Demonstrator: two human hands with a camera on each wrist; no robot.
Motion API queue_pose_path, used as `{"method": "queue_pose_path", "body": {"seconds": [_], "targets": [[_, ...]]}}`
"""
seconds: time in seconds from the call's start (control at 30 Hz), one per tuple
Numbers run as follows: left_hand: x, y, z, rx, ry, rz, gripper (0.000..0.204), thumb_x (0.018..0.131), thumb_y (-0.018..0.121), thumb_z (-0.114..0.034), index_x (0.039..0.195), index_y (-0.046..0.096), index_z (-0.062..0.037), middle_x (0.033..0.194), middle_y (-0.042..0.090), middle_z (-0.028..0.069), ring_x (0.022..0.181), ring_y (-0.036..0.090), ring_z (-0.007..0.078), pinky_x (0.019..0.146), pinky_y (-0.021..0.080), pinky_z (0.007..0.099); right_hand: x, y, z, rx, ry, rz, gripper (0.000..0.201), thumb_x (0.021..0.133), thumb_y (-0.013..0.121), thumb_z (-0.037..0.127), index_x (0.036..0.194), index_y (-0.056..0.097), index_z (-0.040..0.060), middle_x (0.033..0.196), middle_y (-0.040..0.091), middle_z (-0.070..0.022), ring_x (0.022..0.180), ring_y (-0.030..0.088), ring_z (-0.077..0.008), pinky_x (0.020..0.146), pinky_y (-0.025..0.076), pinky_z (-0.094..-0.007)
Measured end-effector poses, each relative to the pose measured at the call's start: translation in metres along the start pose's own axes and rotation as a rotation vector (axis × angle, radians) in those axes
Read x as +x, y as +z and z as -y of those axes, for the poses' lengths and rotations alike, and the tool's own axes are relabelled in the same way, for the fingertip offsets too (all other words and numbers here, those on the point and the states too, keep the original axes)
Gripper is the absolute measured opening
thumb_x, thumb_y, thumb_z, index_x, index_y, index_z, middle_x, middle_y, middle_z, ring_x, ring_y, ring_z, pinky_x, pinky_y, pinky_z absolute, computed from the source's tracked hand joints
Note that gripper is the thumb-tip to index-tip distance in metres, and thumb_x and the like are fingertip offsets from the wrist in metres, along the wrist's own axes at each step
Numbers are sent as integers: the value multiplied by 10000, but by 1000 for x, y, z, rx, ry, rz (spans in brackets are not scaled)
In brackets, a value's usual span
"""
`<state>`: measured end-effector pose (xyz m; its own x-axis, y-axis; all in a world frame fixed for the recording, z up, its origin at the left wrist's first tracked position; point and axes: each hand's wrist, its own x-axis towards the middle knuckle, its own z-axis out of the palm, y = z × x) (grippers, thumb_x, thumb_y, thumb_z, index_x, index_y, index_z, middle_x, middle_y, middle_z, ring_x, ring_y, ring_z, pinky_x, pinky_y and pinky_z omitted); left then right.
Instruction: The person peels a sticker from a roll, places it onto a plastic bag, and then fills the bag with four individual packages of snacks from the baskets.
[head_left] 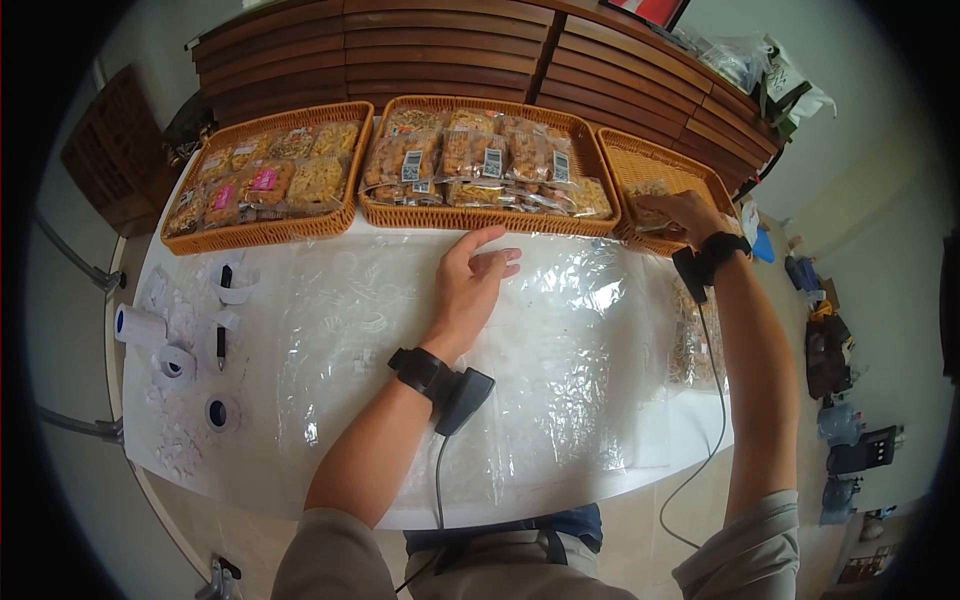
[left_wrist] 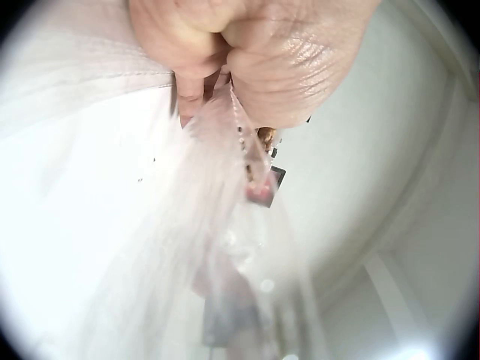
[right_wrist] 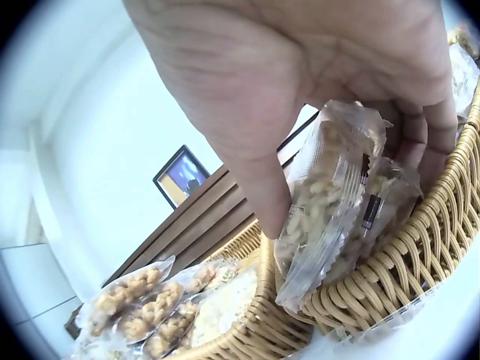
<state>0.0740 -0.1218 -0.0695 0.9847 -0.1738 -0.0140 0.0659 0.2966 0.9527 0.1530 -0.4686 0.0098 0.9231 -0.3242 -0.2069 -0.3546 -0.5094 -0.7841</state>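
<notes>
My left hand (head_left: 470,290) is above the middle of the white table, pinching clear plastic film (left_wrist: 210,172). In the left wrist view the film gathers at the fingertips and spreads out from there. My right hand (head_left: 690,215) reaches into the right wicker basket (head_left: 690,165). Its thumb and fingers grip a small clear packet of pale, nut-like snacks (right_wrist: 322,195), and a second packet (right_wrist: 375,217) sits against it. Several more packets (head_left: 695,340) lie under clear plastic beside the right forearm.
Two wicker baskets, a middle one (head_left: 490,218) and a left one (head_left: 340,222), hold several bagged snacks. Label rolls (head_left: 140,325), black pens (head_left: 221,345) and paper scraps (head_left: 180,420) lie at the table's left. A slatted wooden cabinet (head_left: 440,60) stands behind.
</notes>
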Motion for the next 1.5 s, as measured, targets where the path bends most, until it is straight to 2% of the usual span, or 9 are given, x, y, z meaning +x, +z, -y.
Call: {"method": "queue_pose_path", "body": {"seconds": [0.17,0.27,0.37,0.57,0.67,0.77,0.87,1.17,1.5], "targets": [[-1,0,0,2,4,-2,346,974,521,8,1314,515,74,1139,650,170,1095,663,233,966,555,343,-2,-4,6,-82,61,-62,285,814,795,274,904,749,7,533,519,-14,402,442,-89,416,364,-277],[-1,0,0,6,8,-9,344,974,523,6,1311,516,75,1133,651,170,1091,664,233,966,554,343,1,-7,-3,204,17,47,258,830,780,261,860,737,8,540,501,-6,409,392,-83,413,314,-270],[-1,0,0,1,-6,-5,341,973,524,7,1307,518,75,1132,650,166,1091,664,234,964,555,343,-10,-5,5,226,14,63,252,835,773,246,871,722,2,579,510,-1,443,381,-92,429,292,-272],[0,0,0,2,1,-13,338,969,523,12,1302,522,71,1133,649,168,1090,665,233,961,555,343,-12,13,9,192,-111,44,308,836,771,224,988,694,-33,766,651,-76,576,574,-140,470,396,-280],[1,-1,5,-5,24,-16,339,973,519,-19,1308,533,23,1110,706,180,1032,699,242,892,540,296,-18,11,16,123,15,16,290,902,703,160,1109,654,-38,966,684,-99,832,704,-206,673,557,-319],[1,-1,6,-12,22,-16,336,975,519,-21,1308,533,22,1112,705,179,1032,699,243,896,539,301,-21,11,10,291,-52,-51,338,914,683,138,1184,596,-46,1055,669,-114,861,696,-213,717,569,-313],[1,-1,6,-1,26,-17,333,977,521,-23,1306,534,23,1110,704,179,1035,698,243,897,540,301,-31,6,5,476,-128,-63,393,880,710,190,1202,595,-4,1054,680,-136,813,692,-209,618,543,-307],[-1,0,1,11,13,-1,345,968,529,12,1307,521,74,1119,649,152,1083,665,233,965,555,350,-68,-6,18,305,-345,-10,494,898,704,139,1342,548,-11,1120,679,-106,973,675,-177,841,534,-299],[0,-1,1,22,-2,-4,339,970,534,4,1301,522,76,1107,655,161,1077,667,231,975,549,355,-66,4,26,-96,-672,-79,659,873,738,166,1424,458,-65,1196,673,-194,1035,684,-229,898,530,-332]]}}
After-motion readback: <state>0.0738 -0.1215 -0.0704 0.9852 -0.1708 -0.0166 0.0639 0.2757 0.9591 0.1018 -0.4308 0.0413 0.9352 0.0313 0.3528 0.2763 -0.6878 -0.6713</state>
